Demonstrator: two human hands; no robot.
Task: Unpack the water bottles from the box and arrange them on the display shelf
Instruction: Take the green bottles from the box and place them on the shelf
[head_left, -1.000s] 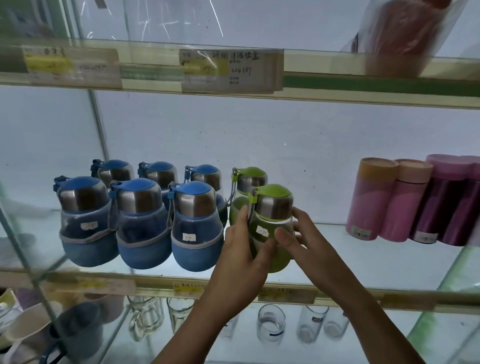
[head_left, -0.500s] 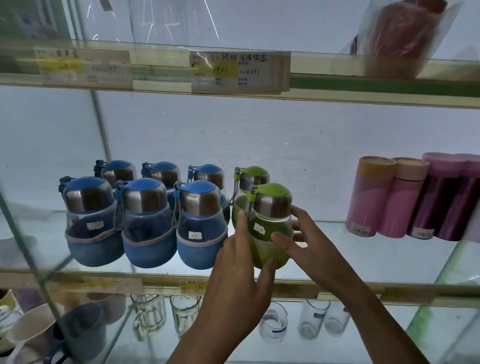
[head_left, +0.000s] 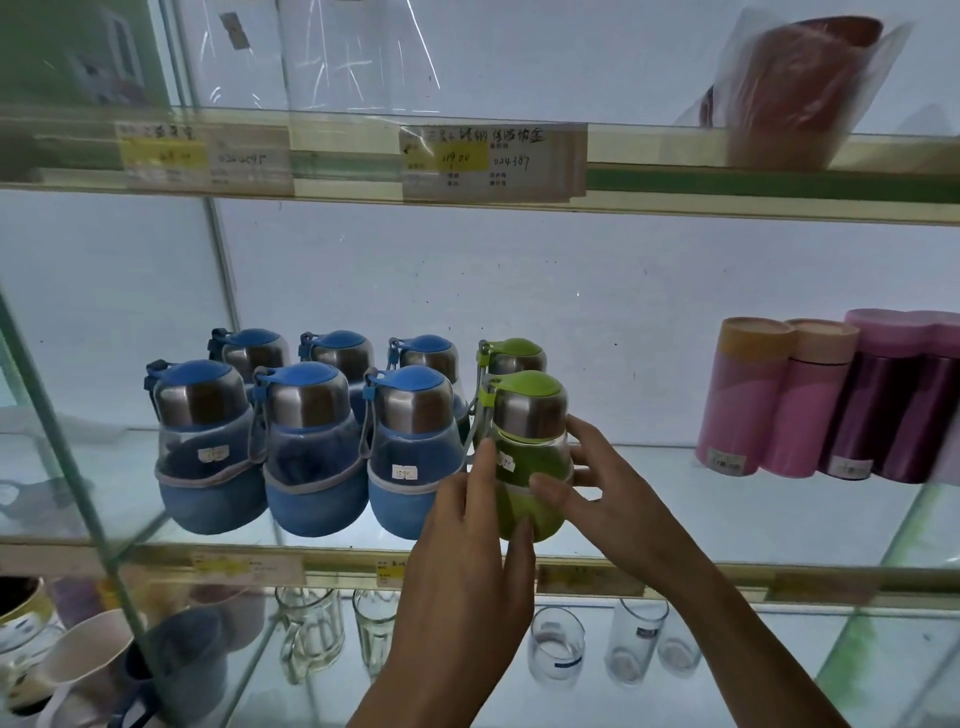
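Green bottle (head_left: 535, 457) nudged toward blue bottles (head_left: 415, 457), left hand (head_left: 462, 561), right hand (head_left: 618, 499) gripping its bulbous body

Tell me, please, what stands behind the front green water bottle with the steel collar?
A second green-capped bottle: only its cap and steel collar show. Its body is covered by the front green water bottle.

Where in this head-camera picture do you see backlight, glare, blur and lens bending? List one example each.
All head view. Backlight: the glowing back wall dims the left hand, right hand and front green bottle. Glare: streaks on glass above the upper shelf. Blur: the wrapped red item, top right. Distortion: the left upright leans.
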